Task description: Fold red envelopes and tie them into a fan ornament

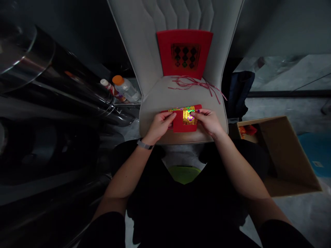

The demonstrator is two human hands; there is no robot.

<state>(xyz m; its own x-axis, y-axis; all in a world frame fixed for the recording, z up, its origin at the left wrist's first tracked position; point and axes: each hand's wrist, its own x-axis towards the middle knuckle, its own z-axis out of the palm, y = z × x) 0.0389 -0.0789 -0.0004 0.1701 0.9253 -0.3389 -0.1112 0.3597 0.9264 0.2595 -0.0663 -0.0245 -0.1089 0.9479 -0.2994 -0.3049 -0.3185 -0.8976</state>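
Over the seat of a pale upholstered chair [155, 103], the work sits low and close to the body, with the cushion serving as a bench. The left hand [161, 125] is closed in a pinch on the edge of a red paper envelope [181, 124], apparently steadying it. The right hand [208, 122] pinches at the patterned gold foil card [188, 117] that shows at the envelope's opening, so the two hands seem to be holding the pieces against each other. Behind them, a red card [184, 41] with a dark printed pattern leans upright against the backrest, and loose pink ribbon [193, 83] lies on the cushion just beyond the hands, not touching them. To the right, an open cardboard box [281, 155] holds red-and-gold pieces [247, 130], while a plastic bottle with an orange cap [125, 89] stands left of the chair, beside large steel cylinders [64, 93]
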